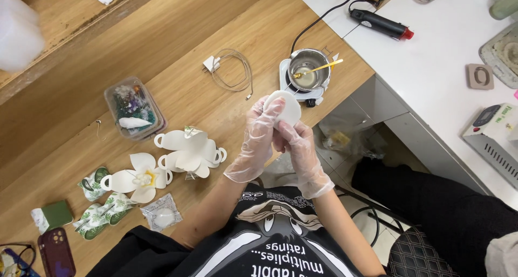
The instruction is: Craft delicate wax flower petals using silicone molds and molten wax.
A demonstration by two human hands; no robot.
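Note:
Both my hands wear clear plastic gloves and hold a flat white round piece (288, 108) above the edge of the wooden table (178, 66). My left hand (258, 134) grips its left side with the fingers on top. My right hand (297, 145) holds it from below. Just beyond the piece stands a small metal melting pot (308, 74) on a white heater, with a yellow stick (318, 68) resting in it.
White flower-shaped pieces (183, 150) and green leaf pieces (100, 201) lie at the left. A clear box of small items (132, 107), a white charger with cable (229, 69), a phone (55, 252), a small bag (162, 213). A black heat tool (380, 23) and a scale (493, 128) sit on the white counter.

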